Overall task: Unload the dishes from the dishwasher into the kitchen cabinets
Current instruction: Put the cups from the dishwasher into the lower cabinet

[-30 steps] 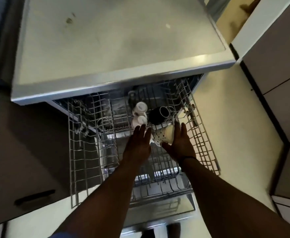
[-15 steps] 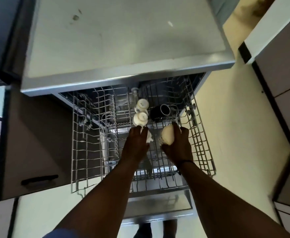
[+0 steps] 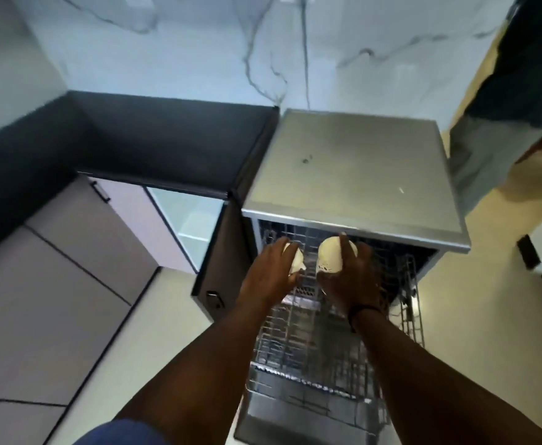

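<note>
1. White ceramic fills both hands: the left hand (image 3: 271,271) grips a small white cup (image 3: 296,262), its fingers curled over the top, and the right hand (image 3: 351,277) grips a larger cream cup (image 3: 331,255), thumb along its far side.
2. Both cups are held in the air just above the far end of the upper wire rack (image 3: 305,319), side by side and slightly apart, the small cup at 9 o'clock from the cream one.
3. That rack is pulled out of the dishwasher (image 3: 353,175), whose steel top lies at 12 o'clock from the hands.
4. A dark band (image 3: 364,311) circles the right wrist.
5. At 9 o'clock from the dishwasher stands a black bench (image 3: 166,139), with grey cabinet doors (image 3: 70,268) below it and an open cabinet (image 3: 192,216) with pale shelves just beside the machine.
6. Veined marble wall (image 3: 231,43) rises behind at 12 o'clock; the floor (image 3: 173,309) is cream.
7. The picture is blurred, so the rack's other contents cannot be told.
</note>
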